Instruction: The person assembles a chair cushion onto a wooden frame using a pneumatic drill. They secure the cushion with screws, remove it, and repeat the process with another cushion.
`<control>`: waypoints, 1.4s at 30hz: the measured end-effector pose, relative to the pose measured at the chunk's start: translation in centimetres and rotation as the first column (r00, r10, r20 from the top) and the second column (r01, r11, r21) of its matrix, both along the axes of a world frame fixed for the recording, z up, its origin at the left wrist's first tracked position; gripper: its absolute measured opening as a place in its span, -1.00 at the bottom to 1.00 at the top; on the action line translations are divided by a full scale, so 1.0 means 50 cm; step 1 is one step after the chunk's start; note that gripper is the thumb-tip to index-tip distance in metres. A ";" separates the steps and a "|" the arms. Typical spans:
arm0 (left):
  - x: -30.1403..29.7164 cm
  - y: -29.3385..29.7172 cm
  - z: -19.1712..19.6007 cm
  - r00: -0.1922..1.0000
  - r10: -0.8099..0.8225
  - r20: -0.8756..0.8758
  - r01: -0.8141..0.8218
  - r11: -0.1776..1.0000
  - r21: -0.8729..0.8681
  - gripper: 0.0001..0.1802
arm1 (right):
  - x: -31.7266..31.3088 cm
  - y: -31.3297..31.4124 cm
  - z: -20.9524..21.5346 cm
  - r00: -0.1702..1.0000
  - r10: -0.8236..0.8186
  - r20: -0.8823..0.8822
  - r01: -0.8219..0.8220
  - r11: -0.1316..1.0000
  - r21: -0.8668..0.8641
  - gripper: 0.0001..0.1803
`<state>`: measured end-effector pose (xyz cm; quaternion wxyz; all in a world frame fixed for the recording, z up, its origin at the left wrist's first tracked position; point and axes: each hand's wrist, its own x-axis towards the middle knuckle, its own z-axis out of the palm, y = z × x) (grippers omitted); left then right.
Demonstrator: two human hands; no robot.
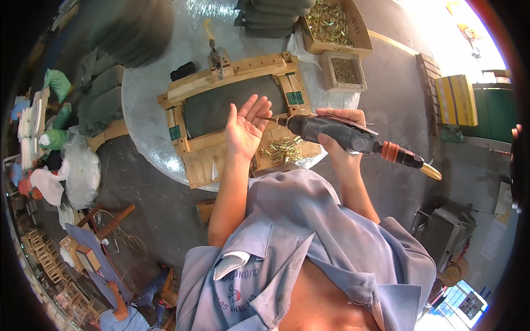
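Observation:
My left hand (247, 128) is palm up with its fingers spread, just left of the bit's tip; no thing shows plainly in it. My right hand (343, 138) is wrapped round the body of a dark grey air screwdriver (317, 128). Its thin bit points left toward my left fingers, and whether they touch cannot be told. Beneath lies a wooden jig (256, 71) framing a dark grey padded panel (221, 105). On the jig's near board is a pile of brass-coloured metal fittings (282, 150). A metal toggle clamp (217, 60) stands on the far rail.
The jig rests on a round, plastic-wrapped table (143, 132). Beyond are a carton of brass-coloured fittings (331, 25), a box of small hardware (343, 71) and stacked dark pads (270, 16). More pads (105, 91) are at left. A person (124, 317) works at lower left.

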<state>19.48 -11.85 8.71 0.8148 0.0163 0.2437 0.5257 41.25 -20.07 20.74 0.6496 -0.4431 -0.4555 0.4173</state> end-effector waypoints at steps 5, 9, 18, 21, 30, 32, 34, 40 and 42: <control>0.007 -0.018 0.026 0.984 -0.104 -0.145 0.117 0.989 0.087 -0.21 | -0.002 -0.023 0.013 1.000 0.005 -0.007 -0.005 1.000 -0.024 -0.41; -0.001 -0.028 0.015 0.975 -0.095 -0.199 0.109 0.992 0.063 -0.21 | -0.003 -0.032 0.013 1.000 -0.007 0.001 0.007 1.000 0.010 -0.40; 0.012 -0.031 0.025 0.953 -0.156 -0.260 0.183 0.980 0.084 -0.20 | 0.010 -0.032 0.005 1.000 -0.019 0.000 0.019 0.999 -0.051 -0.38; 0.006 -0.033 0.014 0.958 -0.167 -0.234 0.183 0.982 0.047 -0.24 | 0.003 -0.024 0.008 0.999 -0.030 0.017 0.031 0.998 -0.050 -0.38; -0.022 -0.058 -0.091 0.960 -0.234 0.155 0.251 0.962 -0.104 -0.70 | 0.022 -0.038 -0.024 0.993 -0.115 -0.030 0.114 0.993 -0.024 -0.37; -0.033 -0.064 -0.083 0.974 -0.208 0.085 0.217 0.970 -0.106 -0.76 | 0.032 -0.037 -0.038 0.993 -0.092 -0.076 0.090 0.995 -0.038 -0.37; -0.043 -0.072 -0.080 0.981 -0.184 0.054 0.189 0.976 -0.109 -0.79 | 0.035 -0.038 -0.035 0.992 -0.082 -0.093 0.075 0.995 -0.069 -0.37; -0.058 -0.069 -0.080 0.987 -0.160 -0.014 0.159 0.985 -0.063 -0.84 | 0.030 -0.032 -0.027 0.991 -0.065 -0.120 0.053 0.993 -0.103 -0.38; -0.059 -0.066 -0.081 0.984 -0.172 -0.050 0.169 0.984 -0.051 -0.83 | 0.033 -0.033 -0.026 0.989 -0.067 -0.131 0.050 0.991 -0.126 -0.37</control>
